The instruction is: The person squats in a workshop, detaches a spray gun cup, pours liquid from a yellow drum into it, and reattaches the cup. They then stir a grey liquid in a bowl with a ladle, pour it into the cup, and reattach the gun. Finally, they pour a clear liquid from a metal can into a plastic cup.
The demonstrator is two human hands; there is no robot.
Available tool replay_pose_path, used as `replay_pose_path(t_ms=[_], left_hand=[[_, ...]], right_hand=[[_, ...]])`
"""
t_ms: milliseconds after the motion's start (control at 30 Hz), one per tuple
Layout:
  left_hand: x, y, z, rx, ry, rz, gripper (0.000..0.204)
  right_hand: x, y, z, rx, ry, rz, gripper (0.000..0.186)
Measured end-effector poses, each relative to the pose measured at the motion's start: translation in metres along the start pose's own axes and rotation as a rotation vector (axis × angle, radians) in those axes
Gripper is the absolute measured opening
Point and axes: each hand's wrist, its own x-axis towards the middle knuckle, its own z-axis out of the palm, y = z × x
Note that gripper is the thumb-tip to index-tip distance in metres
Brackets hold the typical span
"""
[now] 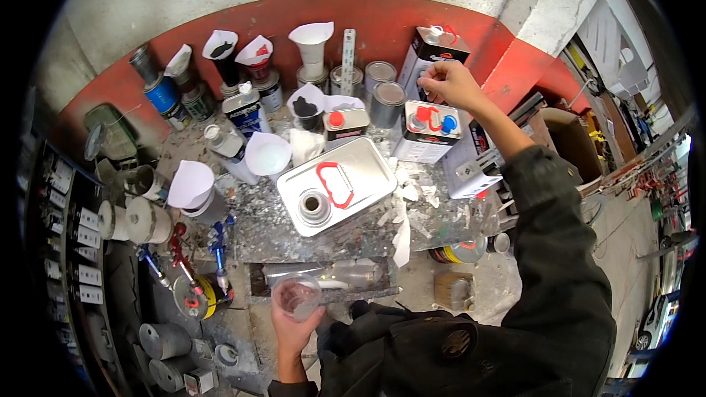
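Low in front of me, my left hand (293, 323) is wrapped round a clear plastic cup (298, 295), whose mouth faces up. My right hand (450, 85) reaches over the back right of the bench with its fingertips pinched together; whatever they hold, if anything, is hidden. Just behind it stands a tall black can (435, 48) with a white spout and a red handle. Nearer than the hand is a metal can (426, 132) with red and blue caps. Between my hands a large silver can (346, 184) with a red handle and an uncapped round neck sits on the bench.
The spattered bench (294, 246) carries several cups with paper filters, such as a white one (268, 154), and bottles and tins. A metal ruler (348, 59) stands upright at the back. Spray guns (184, 261) hang at the left. Torn paper scraps (412, 195) lie beside the large can.
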Motion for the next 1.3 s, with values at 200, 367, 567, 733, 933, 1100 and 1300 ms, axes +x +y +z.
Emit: replay_pose_path(t_ms=[200, 367, 567, 733, 933, 1100, 1300], left_hand=[[-0.002, 0.013, -0.017, -0.073, -0.042, -0.02, 0.068], [-0.021, 0.008, -0.041, -0.057, -0.048, 0.021, 0.069], [-0.038, -0.012, -0.07, -0.141, -0.053, 0.025, 0.069], [-0.041, -0.01, -0.087, -0.191, -0.106, 0.048, 0.067], [-0.051, -0.016, -0.123, -0.216, -0.106, 0.017, 0.065], [-0.06, -0.024, -0.138, -0.191, -0.045, -0.008, 0.067], [-0.072, -0.037, -0.125, -0.302, 0.049, -0.001, 0.069]], right_hand=[[-0.08, -0.117, 0.08, 0.244, -0.43, -0.092, 0.021], [-0.082, -0.139, 0.12, -0.354, -0.336, -0.37, 0.033], [-0.072, -0.17, 0.125, -0.259, -0.652, 0.023, 0.032], [-0.074, -0.176, 0.13, -0.358, -0.518, 0.125, 0.029], [-0.083, -0.156, 0.113, 0.354, -0.445, 0.354, 0.024], [-0.091, -0.135, 0.123, 0.996, -0.332, 0.617, 0.011], [-0.089, -0.135, 0.12, 0.877, -0.277, 0.586, 0.018]])
